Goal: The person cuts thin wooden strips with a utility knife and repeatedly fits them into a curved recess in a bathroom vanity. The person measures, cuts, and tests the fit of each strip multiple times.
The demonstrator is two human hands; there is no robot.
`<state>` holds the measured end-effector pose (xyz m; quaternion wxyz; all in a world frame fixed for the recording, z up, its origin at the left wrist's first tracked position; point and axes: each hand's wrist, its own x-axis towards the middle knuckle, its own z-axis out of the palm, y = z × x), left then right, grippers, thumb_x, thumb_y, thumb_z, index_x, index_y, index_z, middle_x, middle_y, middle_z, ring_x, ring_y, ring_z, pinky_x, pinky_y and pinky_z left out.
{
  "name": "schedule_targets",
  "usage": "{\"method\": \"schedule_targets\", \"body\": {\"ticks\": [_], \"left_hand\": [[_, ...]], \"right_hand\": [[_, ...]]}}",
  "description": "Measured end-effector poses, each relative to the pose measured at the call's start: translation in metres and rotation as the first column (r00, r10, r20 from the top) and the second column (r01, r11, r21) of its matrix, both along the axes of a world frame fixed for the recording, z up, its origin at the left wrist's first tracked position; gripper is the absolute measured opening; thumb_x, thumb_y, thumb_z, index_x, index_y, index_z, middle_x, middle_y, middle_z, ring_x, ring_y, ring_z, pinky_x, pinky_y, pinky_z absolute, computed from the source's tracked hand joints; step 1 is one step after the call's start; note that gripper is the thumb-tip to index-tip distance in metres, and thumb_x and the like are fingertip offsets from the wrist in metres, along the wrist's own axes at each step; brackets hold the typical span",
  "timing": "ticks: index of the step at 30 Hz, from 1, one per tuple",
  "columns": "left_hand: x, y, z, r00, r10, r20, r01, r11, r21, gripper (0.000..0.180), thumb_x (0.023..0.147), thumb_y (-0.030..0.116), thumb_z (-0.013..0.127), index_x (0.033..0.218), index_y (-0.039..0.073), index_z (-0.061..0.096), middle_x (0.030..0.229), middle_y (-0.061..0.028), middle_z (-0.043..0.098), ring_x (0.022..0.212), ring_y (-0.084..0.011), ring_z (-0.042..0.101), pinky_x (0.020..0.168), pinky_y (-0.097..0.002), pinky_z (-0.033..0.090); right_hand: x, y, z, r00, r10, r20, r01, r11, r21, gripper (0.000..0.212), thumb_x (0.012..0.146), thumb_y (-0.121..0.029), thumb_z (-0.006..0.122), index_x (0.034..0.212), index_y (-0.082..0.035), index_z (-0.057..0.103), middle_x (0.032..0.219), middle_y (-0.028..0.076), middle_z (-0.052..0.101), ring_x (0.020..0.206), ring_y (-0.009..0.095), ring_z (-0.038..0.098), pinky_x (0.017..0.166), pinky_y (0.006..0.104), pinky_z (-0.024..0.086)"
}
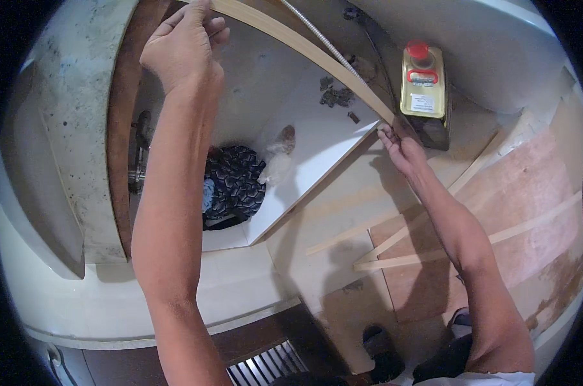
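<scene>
A long, thin, light wood strip (304, 48) runs along the edge of a white panel (333, 141). My left hand (185, 48) is closed at the strip's far end, at the top of the view; its fingertips are partly cut off there. At the panel's right corner, my right hand (402, 149) pinches the strip's other end between thumb and fingers. Inside the panel's edges lie a black quilted-looking item (236, 183) and a crumpled clear plastic bag (278, 167). Small dark scraps (336, 96) rest near the strip.
A gold metal can (423, 100) with a red cap stands beyond my right hand. Loose wood strips (401, 260) and a thin board (407, 289) lie on the floor at right. A ribbed metal hose (317, 32) passes behind the strip. A stained upright panel (88, 141) stands at left.
</scene>
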<state>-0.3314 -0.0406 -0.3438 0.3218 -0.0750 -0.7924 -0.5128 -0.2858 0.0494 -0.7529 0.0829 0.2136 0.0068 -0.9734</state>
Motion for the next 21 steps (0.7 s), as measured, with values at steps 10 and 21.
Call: {"method": "schedule_targets", "body": {"ticks": [10,21], "left_hand": [[-0.005,0.000,0.001,0.999,0.049,-0.013,-0.050,0.999,-0.009,0.023,0.081,0.010,0.074,0.094,-0.005,0.064,0.086,-0.0123,0.067,0.067,-0.0211,0.065,0.055,-0.0332,0.056],[-0.008,-0.002,0.003,1.000,-0.003,-0.002,0.003,0.997,-0.083,0.021,0.088,0.010,0.067,0.101,-0.003,0.056,0.087,-0.0124,0.065,0.073,-0.0208,0.067,0.063,-0.0325,0.058]], "right_hand": [[-0.006,-0.008,-0.005,1.000,-0.011,0.020,0.012,1.000,-0.028,0.020,0.092,-0.006,0.058,0.112,-0.005,0.057,0.101,0.009,0.061,0.091,0.022,0.061,0.089,0.0428,0.055],[-0.023,-0.013,-0.041,0.985,-0.078,-0.151,0.071,0.996,-0.055,0.018,0.094,-0.007,0.056,0.111,-0.004,0.053,0.105,0.012,0.059,0.101,0.025,0.060,0.091,0.0392,0.054]]}}
